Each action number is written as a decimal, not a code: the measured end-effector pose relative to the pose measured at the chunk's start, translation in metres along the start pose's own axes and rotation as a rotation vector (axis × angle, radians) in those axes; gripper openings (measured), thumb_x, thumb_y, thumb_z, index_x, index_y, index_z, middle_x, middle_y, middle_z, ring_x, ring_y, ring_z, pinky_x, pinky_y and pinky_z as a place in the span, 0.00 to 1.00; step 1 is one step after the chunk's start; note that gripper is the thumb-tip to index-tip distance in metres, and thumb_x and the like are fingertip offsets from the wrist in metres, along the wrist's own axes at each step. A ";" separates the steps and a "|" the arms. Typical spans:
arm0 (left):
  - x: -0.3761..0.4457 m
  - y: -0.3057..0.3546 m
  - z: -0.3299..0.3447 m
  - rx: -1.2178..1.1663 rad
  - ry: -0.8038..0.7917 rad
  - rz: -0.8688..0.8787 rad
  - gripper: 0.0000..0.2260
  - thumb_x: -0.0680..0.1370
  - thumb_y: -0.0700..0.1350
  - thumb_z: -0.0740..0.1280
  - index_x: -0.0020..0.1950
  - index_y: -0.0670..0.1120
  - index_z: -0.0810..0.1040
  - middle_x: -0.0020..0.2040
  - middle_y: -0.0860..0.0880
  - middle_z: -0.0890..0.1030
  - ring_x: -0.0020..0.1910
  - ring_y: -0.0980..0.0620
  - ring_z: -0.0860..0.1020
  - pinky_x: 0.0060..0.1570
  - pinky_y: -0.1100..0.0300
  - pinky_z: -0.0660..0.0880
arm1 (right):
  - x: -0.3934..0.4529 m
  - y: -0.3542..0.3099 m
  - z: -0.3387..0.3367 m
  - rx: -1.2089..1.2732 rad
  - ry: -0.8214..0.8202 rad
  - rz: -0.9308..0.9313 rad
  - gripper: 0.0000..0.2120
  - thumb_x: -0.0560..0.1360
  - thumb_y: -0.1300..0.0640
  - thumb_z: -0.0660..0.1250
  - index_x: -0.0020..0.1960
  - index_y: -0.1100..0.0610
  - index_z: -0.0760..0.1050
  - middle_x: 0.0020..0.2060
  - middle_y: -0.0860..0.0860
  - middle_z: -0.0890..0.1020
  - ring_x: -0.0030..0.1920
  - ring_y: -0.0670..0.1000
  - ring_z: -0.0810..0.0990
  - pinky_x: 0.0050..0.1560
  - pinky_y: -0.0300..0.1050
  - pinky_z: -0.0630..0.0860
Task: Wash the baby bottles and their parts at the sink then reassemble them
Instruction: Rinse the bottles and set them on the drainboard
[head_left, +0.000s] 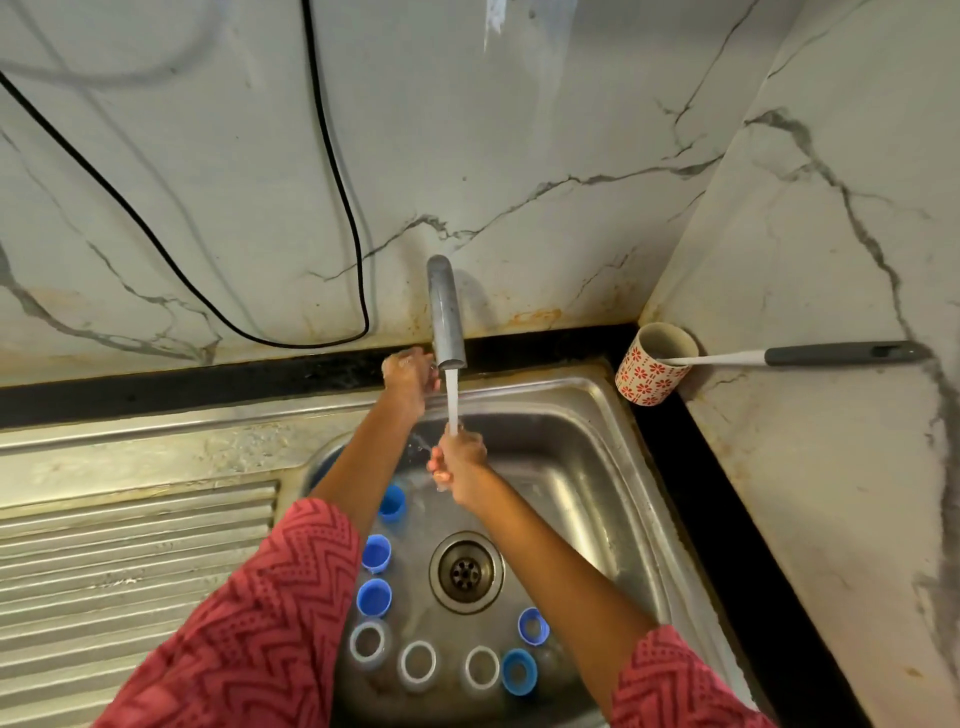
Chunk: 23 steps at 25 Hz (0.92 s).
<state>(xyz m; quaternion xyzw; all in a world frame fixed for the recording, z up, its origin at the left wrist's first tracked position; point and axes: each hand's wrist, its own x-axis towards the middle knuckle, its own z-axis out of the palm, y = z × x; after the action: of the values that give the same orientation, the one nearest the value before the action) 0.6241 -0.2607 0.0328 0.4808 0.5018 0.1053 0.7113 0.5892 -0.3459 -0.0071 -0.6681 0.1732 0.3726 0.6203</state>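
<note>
Water runs from the grey tap (445, 312) into the steel sink (582, 452). My right hand (460, 460) is under the stream with curled fingers; whether it holds a part is hidden. My left hand (410, 371) reaches behind the spout and grips the tap handle, mostly hidden. Three clear baby bottles (417, 665) stand upright along the sink's near side. Several blue caps and rings lie in the basin: three on the left (376, 553) and two on the right (518, 671).
The drain (466, 571) is at the basin's middle. A ribbed steel drainboard (130, 571) lies to the left. A patterned mug (655, 364) holding a grey-handled brush (841, 353) stands in the back right corner. A black cable (337, 208) hangs on the marble wall.
</note>
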 end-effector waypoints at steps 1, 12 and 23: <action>0.000 0.004 0.000 -0.023 -0.018 0.048 0.13 0.81 0.37 0.55 0.64 0.36 0.70 0.42 0.43 0.76 0.34 0.52 0.73 0.33 0.62 0.73 | 0.004 0.004 -0.001 0.029 -0.014 0.063 0.19 0.82 0.56 0.52 0.34 0.59 0.67 0.27 0.53 0.68 0.24 0.48 0.66 0.16 0.33 0.56; -0.010 -0.021 0.008 -0.082 -0.021 0.243 0.09 0.77 0.32 0.60 0.53 0.42 0.75 0.39 0.46 0.76 0.34 0.51 0.74 0.33 0.64 0.75 | 0.002 -0.030 -0.012 0.423 -0.188 0.157 0.19 0.80 0.62 0.47 0.32 0.57 0.64 0.22 0.52 0.68 0.20 0.47 0.66 0.19 0.35 0.61; -0.079 -0.139 -0.051 -0.172 -0.241 -0.311 0.14 0.78 0.31 0.49 0.34 0.41 0.64 0.15 0.48 0.69 0.13 0.55 0.69 0.20 0.65 0.69 | -0.041 0.056 -0.047 -1.268 0.006 -0.365 0.14 0.78 0.61 0.60 0.60 0.65 0.75 0.59 0.62 0.77 0.56 0.56 0.77 0.49 0.46 0.71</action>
<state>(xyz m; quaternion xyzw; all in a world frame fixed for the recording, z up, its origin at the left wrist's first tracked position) 0.4985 -0.3524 -0.0302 0.3444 0.4703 -0.0217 0.8122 0.5367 -0.4097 -0.0194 -0.9238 -0.1941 0.2893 0.1591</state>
